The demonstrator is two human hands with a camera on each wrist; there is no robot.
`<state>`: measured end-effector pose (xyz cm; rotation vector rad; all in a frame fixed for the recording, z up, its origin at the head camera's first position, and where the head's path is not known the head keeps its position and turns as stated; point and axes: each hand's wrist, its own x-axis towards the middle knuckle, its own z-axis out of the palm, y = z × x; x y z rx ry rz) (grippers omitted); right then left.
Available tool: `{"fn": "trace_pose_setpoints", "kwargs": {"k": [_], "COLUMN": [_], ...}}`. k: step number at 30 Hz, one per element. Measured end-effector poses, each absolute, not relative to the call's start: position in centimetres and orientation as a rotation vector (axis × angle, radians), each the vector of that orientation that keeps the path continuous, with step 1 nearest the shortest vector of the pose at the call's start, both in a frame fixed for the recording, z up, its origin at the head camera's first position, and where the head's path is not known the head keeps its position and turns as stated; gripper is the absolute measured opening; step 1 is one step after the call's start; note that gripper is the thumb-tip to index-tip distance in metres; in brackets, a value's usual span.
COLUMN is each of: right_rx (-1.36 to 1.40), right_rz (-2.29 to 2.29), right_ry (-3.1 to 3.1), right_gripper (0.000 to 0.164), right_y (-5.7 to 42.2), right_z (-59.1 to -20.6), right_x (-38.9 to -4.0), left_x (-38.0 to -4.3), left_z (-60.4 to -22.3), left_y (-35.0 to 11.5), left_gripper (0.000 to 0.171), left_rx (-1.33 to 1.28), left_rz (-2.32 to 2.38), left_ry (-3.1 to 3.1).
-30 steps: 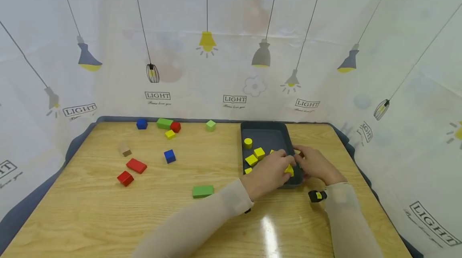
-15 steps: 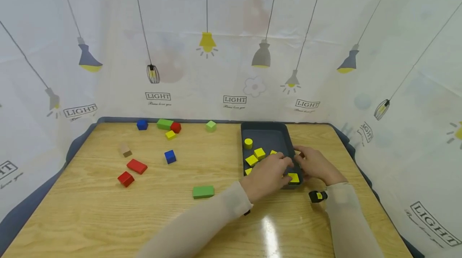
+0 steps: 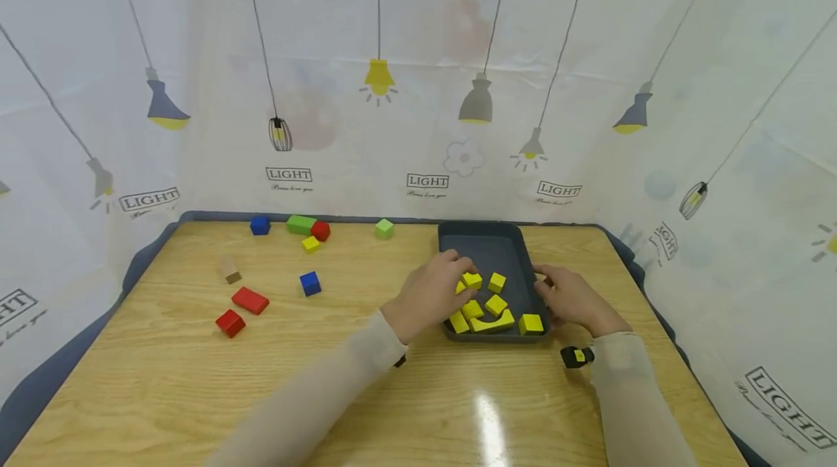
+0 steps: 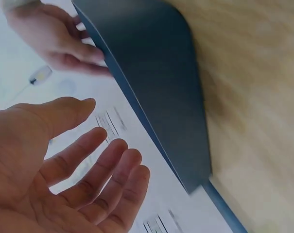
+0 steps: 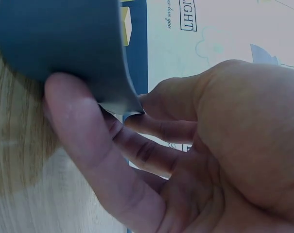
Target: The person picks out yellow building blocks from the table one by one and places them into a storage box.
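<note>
A dark grey tray (image 3: 503, 249) with several yellow blocks (image 3: 496, 305) sits at the right of the table. Among them are an arch-shaped yellow block (image 3: 492, 322) along the front wall and a squarish yellow block (image 3: 531, 324) in the near right corner. My left hand (image 3: 428, 293) hovers over the tray's left side, its fingertips overlapping the yellow blocks there; the left wrist view shows its fingers loosely bent with nothing between them. At the tray's right side my right hand (image 3: 575, 296) grips the rim, a finger lying along the outer wall in the right wrist view.
To the left lie red blocks (image 3: 251, 300), blue blocks (image 3: 310, 283), a plain wooden block (image 3: 230, 270) and a small yellow block (image 3: 311, 244). A green block (image 3: 301, 224) and a light green cube (image 3: 384, 228) are near the back edge. A printed curtain (image 3: 366, 126) surrounds the table.
My left hand has let go of the yellow block in the tray's near right corner and moved left, uncovering the arch-shaped block. My right hand has stayed at the rim.
</note>
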<state>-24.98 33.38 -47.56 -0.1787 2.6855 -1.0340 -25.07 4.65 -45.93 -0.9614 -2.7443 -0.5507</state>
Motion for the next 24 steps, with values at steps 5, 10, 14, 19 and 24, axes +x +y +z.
{"fn": "trace_pose_setpoints", "kwargs": {"k": [5, 10, 14, 19, 24], "right_rx": [-0.172, -0.165, -0.169, -0.172, -0.163], "right_rz": [-1.019, -1.009, -1.022, -1.018, -1.001], "right_ry": [2.692, 2.697, 2.687, 2.689, 2.697], "right_gripper": [0.049, 0.049, 0.049, 0.048, 0.048], "right_y": [33.3, 33.4, 33.4, 33.4, 33.3], "right_z": [-47.7, -47.7, -47.6, -47.7, -47.9], "right_x": [-25.1, -25.1, -25.0, -25.0, -25.1], "left_x": [-26.3, -27.5, -28.6, -30.0, -30.8], "left_z": [-45.5, -45.1, -45.2, -45.5, -45.6], "left_y": [1.7, -1.5, -4.2, -7.7, -10.7], "left_gripper": [0.033, 0.035, 0.035, 0.038, 0.041], "left_rx": [-0.871, -0.765, -0.683, -0.589, -0.505], "left_rz": [-0.553, -0.517, -0.501, -0.515, -0.525], "left_ry": [-2.768, -2.806, -2.819, -2.834, -2.878]}}
